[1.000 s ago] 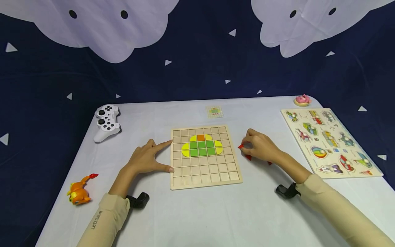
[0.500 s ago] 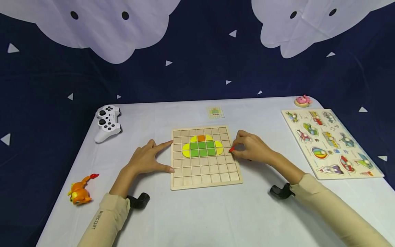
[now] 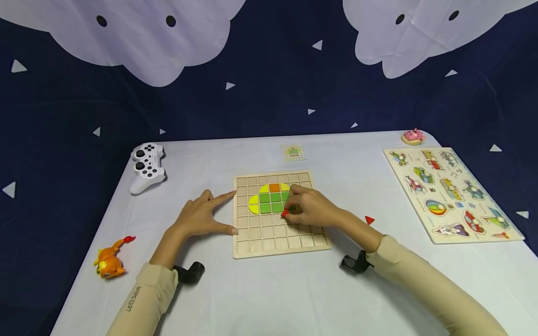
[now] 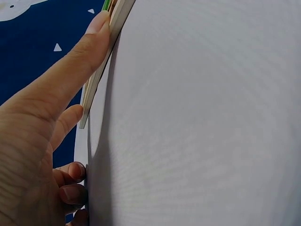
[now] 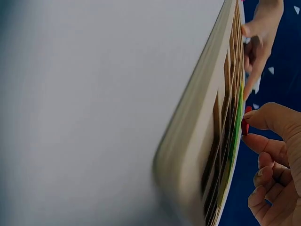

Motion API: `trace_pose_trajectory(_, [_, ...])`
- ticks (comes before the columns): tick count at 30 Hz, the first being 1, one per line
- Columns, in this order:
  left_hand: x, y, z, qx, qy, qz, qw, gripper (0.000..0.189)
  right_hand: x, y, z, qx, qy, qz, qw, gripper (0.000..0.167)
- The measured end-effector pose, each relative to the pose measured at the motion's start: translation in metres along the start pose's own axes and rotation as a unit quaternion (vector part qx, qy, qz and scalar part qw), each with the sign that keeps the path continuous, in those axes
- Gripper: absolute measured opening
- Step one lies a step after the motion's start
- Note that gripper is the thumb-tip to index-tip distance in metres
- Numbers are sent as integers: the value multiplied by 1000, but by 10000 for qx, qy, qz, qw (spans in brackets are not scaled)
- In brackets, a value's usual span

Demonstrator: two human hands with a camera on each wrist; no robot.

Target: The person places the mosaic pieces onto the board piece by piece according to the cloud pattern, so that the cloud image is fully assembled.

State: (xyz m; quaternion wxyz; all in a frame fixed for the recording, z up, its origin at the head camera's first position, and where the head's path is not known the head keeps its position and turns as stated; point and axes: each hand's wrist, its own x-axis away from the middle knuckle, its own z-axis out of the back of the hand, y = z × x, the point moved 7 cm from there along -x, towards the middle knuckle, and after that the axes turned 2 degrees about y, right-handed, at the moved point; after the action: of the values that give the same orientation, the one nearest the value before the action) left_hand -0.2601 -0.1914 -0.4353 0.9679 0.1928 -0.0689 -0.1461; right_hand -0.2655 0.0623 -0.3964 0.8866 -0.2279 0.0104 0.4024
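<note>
A square wooden grid board [image 3: 260, 233] lies mid-table with green tiles [image 3: 270, 202], yellow rounded tiles [image 3: 254, 204] and one orange tile [image 3: 274, 187] in its cells. My left hand [image 3: 201, 215] rests at the board's left edge, thumb and index finger spread straight against it; the left wrist view shows the thumb [image 4: 66, 70] on the rim. Over the board, my right hand [image 3: 311, 205] pinches a small red triangle tile [image 3: 285, 213] between thumb and index finger, just below the green tiles. The right hand hides the right-side tiles. Another red triangle [image 3: 369, 220] lies right of the board.
A small pattern card [image 3: 293, 152] lies behind the board. To the right are a picture puzzle board [image 3: 451, 196] and a pink figurine [image 3: 414, 136]. A white game controller [image 3: 147, 168] and an orange toy [image 3: 110, 259] lie on the left.
My right hand has moved left from the table beside the board to over the grid, carrying red. The red triangle left on the table is now uncovered. My left hand has stayed in place.
</note>
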Motion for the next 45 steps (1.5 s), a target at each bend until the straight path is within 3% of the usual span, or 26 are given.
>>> trace_pose_trajectory(8, [-1,1,0,-27,17,-22,10000,108,-16,-22,-11,163,-199,273,9993,17])
trace_pose_trajectory(19, [-2,2,2,-77,41,-62,9999,108,-27,-31,-21,206,-405,422,9981,16])
trace_pose_trajectory(37, [-1,3,1,-62,28,-26,10000,108,-24,-31,-26,-26,-585,231,9980,14])
trace_pose_trajectory(45, [0,0,1,-36,49,-12,10000,108,-15,-25,-13,-208,-385,58,9990,20])
